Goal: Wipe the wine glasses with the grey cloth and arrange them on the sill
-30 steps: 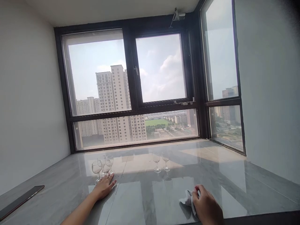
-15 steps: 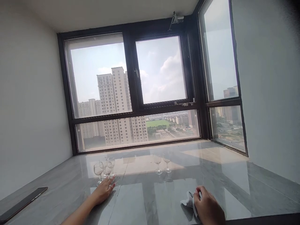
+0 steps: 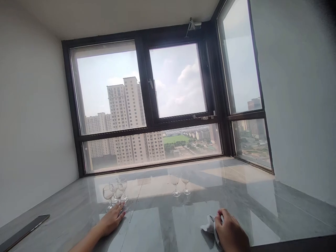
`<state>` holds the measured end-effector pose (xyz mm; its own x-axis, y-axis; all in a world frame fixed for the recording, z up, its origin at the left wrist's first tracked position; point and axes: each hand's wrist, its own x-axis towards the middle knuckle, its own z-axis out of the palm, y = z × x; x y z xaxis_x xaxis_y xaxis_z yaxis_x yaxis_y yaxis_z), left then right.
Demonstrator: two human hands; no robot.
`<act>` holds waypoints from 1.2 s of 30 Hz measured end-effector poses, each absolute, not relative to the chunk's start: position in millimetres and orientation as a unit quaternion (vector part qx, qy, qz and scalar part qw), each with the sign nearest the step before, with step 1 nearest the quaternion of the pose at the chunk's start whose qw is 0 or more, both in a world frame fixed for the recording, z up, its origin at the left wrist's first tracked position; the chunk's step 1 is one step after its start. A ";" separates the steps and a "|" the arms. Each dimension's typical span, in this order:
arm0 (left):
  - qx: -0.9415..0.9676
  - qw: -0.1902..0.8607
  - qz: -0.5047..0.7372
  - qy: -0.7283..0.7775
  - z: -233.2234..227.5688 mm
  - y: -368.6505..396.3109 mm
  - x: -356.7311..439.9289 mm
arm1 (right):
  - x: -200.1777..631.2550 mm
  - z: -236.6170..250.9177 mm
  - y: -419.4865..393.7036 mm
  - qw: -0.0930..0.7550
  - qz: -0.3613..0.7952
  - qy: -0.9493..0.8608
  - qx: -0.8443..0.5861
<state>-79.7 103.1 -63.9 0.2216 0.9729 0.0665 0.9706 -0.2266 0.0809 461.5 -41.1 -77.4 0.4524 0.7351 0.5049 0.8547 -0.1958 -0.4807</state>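
Note:
My left hand (image 3: 110,220) lies flat, palm down, on the glossy grey marble surface (image 3: 162,224), its fingertips at the foot of a cluster of three clear wine glasses (image 3: 114,194). My right hand (image 3: 231,232) is closed on a crumpled white cloth (image 3: 209,225) that rests on the surface near the front edge. Two more clear wine glasses (image 3: 180,184) stand upright side by side farther back, between my two hands.
A dark phone or tablet (image 3: 23,232) lies flat at the far left. A dark-framed window (image 3: 147,101) spans the back, a second window (image 3: 244,87) the right. Plain walls close both sides. The surface's dark front edge (image 3: 294,245) shows at bottom right.
The view has shifted slightly. My left hand has slid a little back toward me from the glasses; my right hand and the cloth stay in place.

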 end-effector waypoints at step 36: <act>0.810 -0.057 0.064 0.580 -26.2 51.4 312.9 | 456.1 -71.8 -38.7 0.412 -0.147 -0.489 -0.755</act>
